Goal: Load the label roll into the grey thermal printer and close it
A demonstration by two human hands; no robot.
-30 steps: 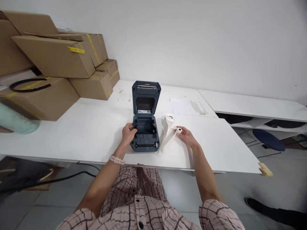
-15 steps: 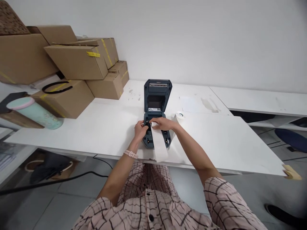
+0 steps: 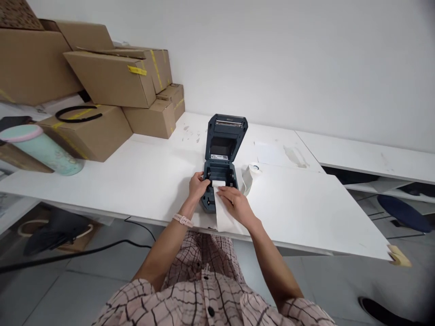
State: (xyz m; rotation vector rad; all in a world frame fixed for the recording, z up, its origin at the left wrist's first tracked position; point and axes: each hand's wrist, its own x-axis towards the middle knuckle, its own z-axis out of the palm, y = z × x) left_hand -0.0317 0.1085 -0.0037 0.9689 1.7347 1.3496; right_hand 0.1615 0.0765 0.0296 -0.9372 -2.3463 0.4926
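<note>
A dark blue label printer [image 3: 226, 138] stands on the white table with its lid raised. Inside its bay lies a small white paper roll [image 3: 218, 183], from which a paper strip [image 3: 223, 217] runs over the front of the printer to the table edge. My left hand [image 3: 197, 187] grips the printer's left side, thumb at the inner rim and fingers along the outside. On top of the strip, just in front of the roll, rest the stretched fingers of my right hand [image 3: 238, 204]; its thumb is hidden.
Another white roll [image 3: 251, 171] with loose paper stands right of the printer. Cardboard boxes [image 3: 108, 77] are stacked at the left, with a black headband [image 3: 78, 114] on one. A mint tumbler [image 3: 44, 149] leans nearby. A dark stool [image 3: 404, 213] is at the right.
My right hand has moved off the small roll, toward me, onto the paper strip. The roll now sits lower in the printer bay. My left hand stays at the printer's left side.
</note>
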